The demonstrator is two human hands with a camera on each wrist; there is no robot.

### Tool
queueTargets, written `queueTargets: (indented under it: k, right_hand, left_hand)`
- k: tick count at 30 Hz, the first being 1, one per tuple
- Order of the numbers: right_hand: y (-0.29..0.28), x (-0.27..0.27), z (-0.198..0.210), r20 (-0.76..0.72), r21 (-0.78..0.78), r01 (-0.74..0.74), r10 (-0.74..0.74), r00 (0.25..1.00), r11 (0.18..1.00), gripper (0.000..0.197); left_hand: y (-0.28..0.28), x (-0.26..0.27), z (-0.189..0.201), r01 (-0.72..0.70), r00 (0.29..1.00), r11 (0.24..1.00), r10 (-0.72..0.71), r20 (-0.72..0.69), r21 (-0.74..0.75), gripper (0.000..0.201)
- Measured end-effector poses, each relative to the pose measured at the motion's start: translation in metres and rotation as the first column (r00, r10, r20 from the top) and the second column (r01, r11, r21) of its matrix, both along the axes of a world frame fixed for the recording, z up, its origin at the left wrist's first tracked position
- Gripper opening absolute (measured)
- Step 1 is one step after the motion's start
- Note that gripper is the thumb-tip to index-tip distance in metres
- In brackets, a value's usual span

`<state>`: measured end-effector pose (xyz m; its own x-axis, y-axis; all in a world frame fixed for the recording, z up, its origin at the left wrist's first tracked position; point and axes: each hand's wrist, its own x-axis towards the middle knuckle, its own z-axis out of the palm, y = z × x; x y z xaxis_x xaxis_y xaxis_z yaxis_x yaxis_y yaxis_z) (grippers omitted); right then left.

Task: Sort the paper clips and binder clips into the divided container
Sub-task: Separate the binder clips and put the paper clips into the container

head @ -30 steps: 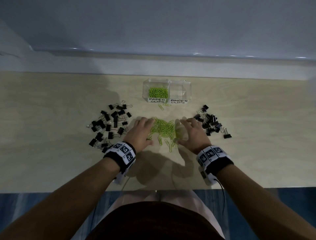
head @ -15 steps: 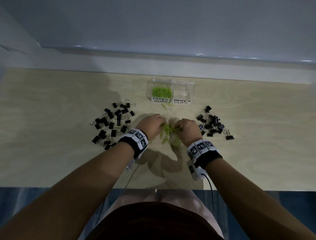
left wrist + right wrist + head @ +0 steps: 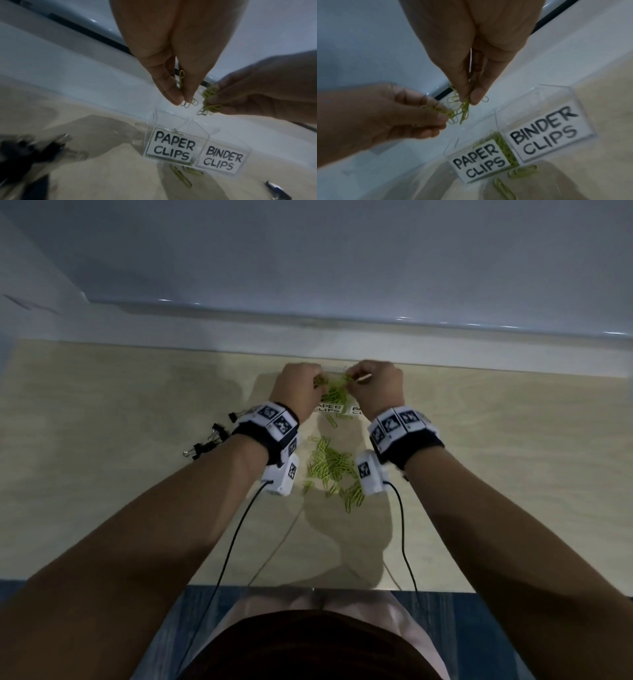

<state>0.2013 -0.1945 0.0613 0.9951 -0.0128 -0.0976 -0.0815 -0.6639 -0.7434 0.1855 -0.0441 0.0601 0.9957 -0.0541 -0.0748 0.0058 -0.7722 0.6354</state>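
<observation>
The clear divided container (image 3: 199, 148) (image 3: 518, 136) stands at the table's far middle, labelled PAPER CLIPS on the left and BINDER CLIPS on the right. Green paper clips (image 3: 503, 146) lie in the left compartment. My left hand (image 3: 301, 388) (image 3: 181, 97) pinches a bunch of green paper clips just above that compartment. My right hand (image 3: 373, 386) (image 3: 469, 100) pinches another bunch (image 3: 464, 111) close beside it. The binder compartment looks bare in the right wrist view. A loose pile of green paper clips (image 3: 334, 465) lies on the table between my wrists.
Black binder clips (image 3: 209, 440) lie left of my left wrist; one more (image 3: 276, 190) shows at the right in the left wrist view. A few green clips (image 3: 522, 171) lie in front of the container. A white ledge (image 3: 308, 347) runs behind the wooden table (image 3: 496, 457).
Both hands gathered green paper clips from the middle pile, lifted them and carried them forward to above the container's paper clip compartment.
</observation>
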Motion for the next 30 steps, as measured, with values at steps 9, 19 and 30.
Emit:
queueTargets:
  k: [9,19,30]
  right_hand:
    - [-0.003,-0.013,-0.018,0.155,-0.289,-0.26,0.313,0.937,0.921,0.027]
    - [-0.017,-0.065,-0.059,-0.3,-0.386,-0.621,0.544,0.784,0.682,0.072]
    - [-0.072,-0.111,-0.063,-0.22,-0.287,-0.531,0.485,0.846,0.797,0.069]
  left_hand:
    - [0.0,0.001,-0.005,0.128,0.991,0.989,-0.124,-0.053,0.079,0.035]
    - [0.02,-0.093,-0.06,0.424,0.866,0.88,-0.324,-0.382,0.213,0.08]
    - [0.022,-0.099,-0.062,0.261,0.947,0.929,-0.195,-0.254,0.261,0.089]
